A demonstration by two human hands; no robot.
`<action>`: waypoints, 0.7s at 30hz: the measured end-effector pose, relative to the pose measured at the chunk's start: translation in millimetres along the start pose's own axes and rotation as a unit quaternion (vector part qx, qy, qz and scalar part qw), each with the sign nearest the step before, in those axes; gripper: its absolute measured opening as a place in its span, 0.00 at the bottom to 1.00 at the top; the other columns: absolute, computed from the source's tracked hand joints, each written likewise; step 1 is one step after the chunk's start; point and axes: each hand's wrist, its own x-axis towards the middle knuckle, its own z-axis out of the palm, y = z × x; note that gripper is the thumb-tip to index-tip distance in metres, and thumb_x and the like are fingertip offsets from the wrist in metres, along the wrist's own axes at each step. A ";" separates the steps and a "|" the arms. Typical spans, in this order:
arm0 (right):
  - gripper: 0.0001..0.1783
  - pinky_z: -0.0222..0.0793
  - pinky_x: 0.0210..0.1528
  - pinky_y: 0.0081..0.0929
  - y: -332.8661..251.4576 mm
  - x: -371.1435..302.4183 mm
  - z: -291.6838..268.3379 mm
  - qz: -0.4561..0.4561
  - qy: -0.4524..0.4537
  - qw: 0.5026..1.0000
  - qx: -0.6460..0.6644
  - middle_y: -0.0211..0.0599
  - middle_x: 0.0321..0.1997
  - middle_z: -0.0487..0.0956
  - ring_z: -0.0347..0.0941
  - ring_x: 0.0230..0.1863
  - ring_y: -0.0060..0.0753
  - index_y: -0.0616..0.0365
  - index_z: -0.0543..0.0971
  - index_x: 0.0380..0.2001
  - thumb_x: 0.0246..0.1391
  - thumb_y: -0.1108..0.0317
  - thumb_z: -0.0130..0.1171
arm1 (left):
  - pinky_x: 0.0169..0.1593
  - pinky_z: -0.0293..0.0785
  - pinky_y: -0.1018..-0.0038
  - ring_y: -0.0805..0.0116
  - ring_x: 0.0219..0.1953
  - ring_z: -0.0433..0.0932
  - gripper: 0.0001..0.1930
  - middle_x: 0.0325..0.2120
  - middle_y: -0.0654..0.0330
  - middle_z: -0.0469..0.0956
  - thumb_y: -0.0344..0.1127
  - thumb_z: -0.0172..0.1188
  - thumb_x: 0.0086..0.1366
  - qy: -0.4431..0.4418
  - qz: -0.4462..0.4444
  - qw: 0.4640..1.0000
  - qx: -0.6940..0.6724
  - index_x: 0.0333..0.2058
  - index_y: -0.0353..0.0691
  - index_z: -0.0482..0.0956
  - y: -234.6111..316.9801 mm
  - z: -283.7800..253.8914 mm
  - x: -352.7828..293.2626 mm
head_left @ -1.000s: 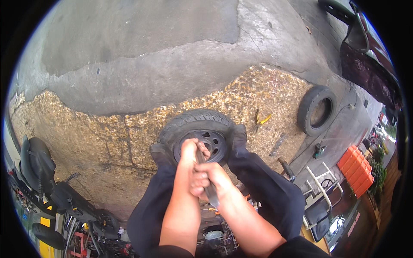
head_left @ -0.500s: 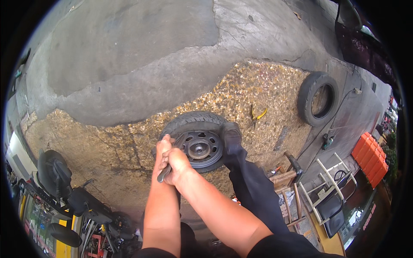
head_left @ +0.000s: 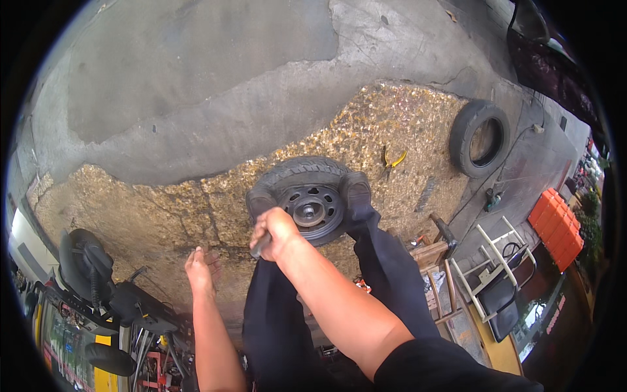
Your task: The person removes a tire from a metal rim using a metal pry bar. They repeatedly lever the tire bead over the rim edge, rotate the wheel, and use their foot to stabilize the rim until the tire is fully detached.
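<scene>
The left hand [head_left: 204, 266], fingers loosely spread, has released the metal bar [head_left: 262, 247]; the right hand [head_left: 279, 227] alone grips it, apparently interrupting two-handed work. The wheel [head_left: 309, 212] lies near the pebbled floor's [head_left: 405, 117] far edge.

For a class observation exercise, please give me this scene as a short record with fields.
Wheel: dark, tyred, between the person's shoes
Left hand: partly open, nothing visible held
Right hand: closed around a metal tool, mostly hidden
Pliers: yellow-handled, right of the wheel
Loose tyre: farther right
Box: orange, near right edge
</scene>
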 end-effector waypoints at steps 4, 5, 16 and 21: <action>0.06 0.63 0.24 0.44 -26.6 3.1 83.8 -0.082 -0.034 0.985 0.148 0.36 0.23 0.65 0.63 0.24 0.34 0.56 0.66 0.30 0.58 0.68 0.41 | 0.33 0.74 0.69 0.68 0.28 0.77 0.20 0.31 0.58 0.79 0.49 0.47 0.72 -0.024 0.017 0.999 -0.032 0.48 0.37 0.75 3.7 -9.0 25.0; 0.07 0.64 0.24 0.43 -18.8 -7.4 80.3 -0.075 -0.013 0.982 0.173 0.37 0.23 0.65 0.63 0.25 0.33 0.56 0.65 0.28 0.59 0.68 0.41 | 0.33 0.74 0.70 0.69 0.28 0.77 0.20 0.31 0.58 0.79 0.49 0.47 0.72 -0.006 0.028 0.999 -0.028 0.48 0.37 0.75 1.3 -20.0 21.7; 0.14 0.68 0.24 0.35 -4.7 -23.3 23.9 -0.101 -0.081 0.992 0.002 0.32 0.15 0.68 0.65 0.17 0.30 0.54 0.69 0.23 0.62 0.63 0.45 | 0.53 0.75 0.65 0.56 0.50 0.79 0.33 0.51 0.45 0.77 0.28 0.62 0.57 -0.138 0.324 0.926 0.134 0.62 0.34 0.65 -5.1 58.3 -64.3; 0.29 0.67 0.16 0.30 -21.1 -38.9 16.8 -0.177 -0.025 0.914 -0.363 0.36 0.16 0.72 0.69 0.12 0.30 0.60 0.71 0.29 0.68 0.43 0.40 | 0.51 0.75 0.68 0.63 0.49 0.77 0.19 0.49 0.53 0.77 0.29 0.57 0.65 -0.336 0.165 0.926 -0.042 0.55 0.41 0.71 15.6 138.2 -7.3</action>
